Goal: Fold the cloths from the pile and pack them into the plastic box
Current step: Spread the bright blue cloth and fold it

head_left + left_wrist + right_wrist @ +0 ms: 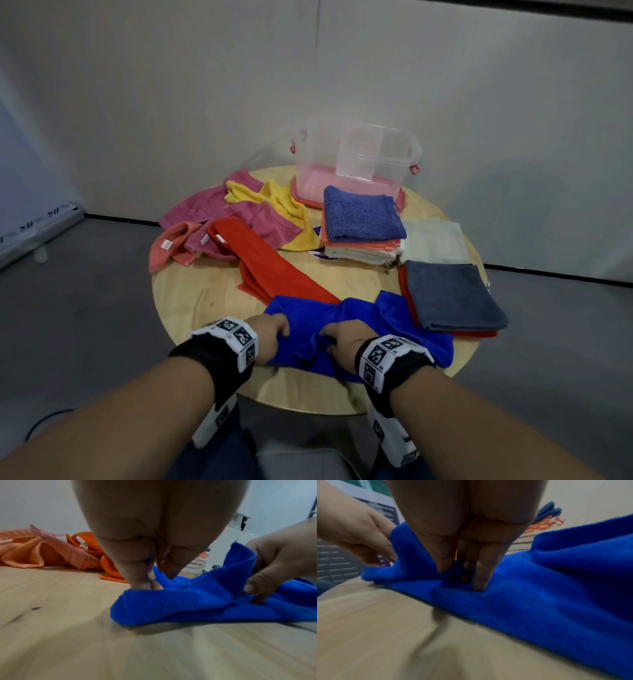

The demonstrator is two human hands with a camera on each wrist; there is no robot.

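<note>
A bright blue cloth [383,322] lies crumpled at the near edge of the round wooden table [205,294]. My left hand [270,334] pinches its left corner [154,601] between thumb and fingers. My right hand [346,337] pinches a fold near the cloth's middle [488,595]. The clear plastic box [356,164] stands at the far side on its pink lid. An unfolded pile of pink, yellow, salmon and red cloths [239,222] lies at the left.
A folded stack topped by a blue-purple cloth [363,216] sits before the box. A pale folded cloth [435,240] and a grey folded cloth on a red one [452,298] lie at the right. A long red cloth [274,270] stretches toward the blue one.
</note>
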